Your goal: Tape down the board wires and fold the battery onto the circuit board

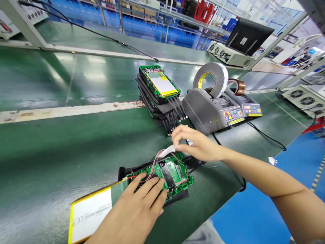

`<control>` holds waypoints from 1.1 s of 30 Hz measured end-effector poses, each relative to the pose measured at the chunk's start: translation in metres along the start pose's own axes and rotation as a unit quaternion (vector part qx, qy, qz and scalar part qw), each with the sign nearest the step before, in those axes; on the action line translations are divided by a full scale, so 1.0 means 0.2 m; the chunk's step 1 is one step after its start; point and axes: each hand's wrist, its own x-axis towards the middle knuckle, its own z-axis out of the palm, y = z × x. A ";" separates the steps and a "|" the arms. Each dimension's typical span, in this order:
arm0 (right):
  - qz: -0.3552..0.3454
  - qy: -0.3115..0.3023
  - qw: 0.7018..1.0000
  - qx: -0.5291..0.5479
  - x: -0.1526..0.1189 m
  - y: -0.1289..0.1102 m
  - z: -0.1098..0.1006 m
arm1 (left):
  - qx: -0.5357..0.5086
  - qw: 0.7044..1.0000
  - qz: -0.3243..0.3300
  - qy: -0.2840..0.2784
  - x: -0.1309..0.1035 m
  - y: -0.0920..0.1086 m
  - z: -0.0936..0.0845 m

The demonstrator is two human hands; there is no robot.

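Note:
A green device housing (175, 171) with a black outer case lies open on the bench. My left hand (142, 203) rests flat across its near-left part, fingers spread and covering some of the inside. Above the housing, my right hand (194, 142) pinches one end of a white strip (167, 151). Thin pink wires (154, 166) loop up from the housing beside that strip; whether they are fastened to it I cannot tell. Left of the housing lies a flat yellow-edged battery pack (92, 213), partly hidden under my left wrist, with a red lead running towards the housing.
Stacked similar devices (158, 89), black cables hanging off, stand behind my right hand. Beside them are two tape dispensers (212, 108) with a grey tape roll (220, 79) and a brown tape roll (238, 87). A power cord (266, 137) crosses the bench at right.

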 end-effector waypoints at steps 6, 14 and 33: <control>0.049 0.260 0.964 -0.010 -0.09 0.04 -0.05 | 0.035 0.999 -0.008 -0.003 0.03 0.01 -0.04; 0.089 0.247 0.934 -0.244 -0.27 0.12 0.01 | 0.020 0.998 0.050 0.014 0.06 -0.01 -0.15; 0.059 -0.055 0.995 0.058 -0.22 0.13 0.14 | -0.230 0.943 -0.218 -0.104 0.10 -0.18 -0.25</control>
